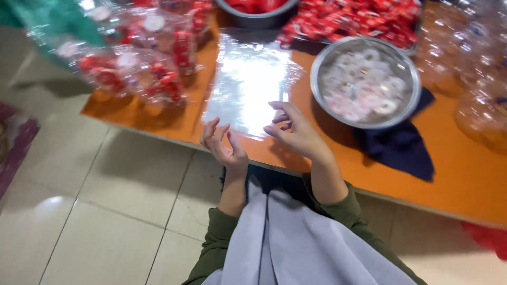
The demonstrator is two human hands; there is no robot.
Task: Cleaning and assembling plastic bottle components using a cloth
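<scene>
My left hand (224,145) hovers at the near edge of the orange table (454,174), fingers spread and holding nothing. My right hand (293,129) is beside it, fingers loosely curled, its fingertips touching the near edge of a stack of clear plastic sheets (248,79) that lies flat on the table. Just right of that hand stands a metal bowl (364,82) filled with several white ring-shaped caps.
Clear bags of red-and-white bottles (142,58) lie at the table's left. Red labels (359,18) and a second bowl (256,13) sit at the back. A dark blue cloth (401,148) lies under the metal bowl. Clear bottles (475,68) crowd the right. Tiled floor (105,200) lies below.
</scene>
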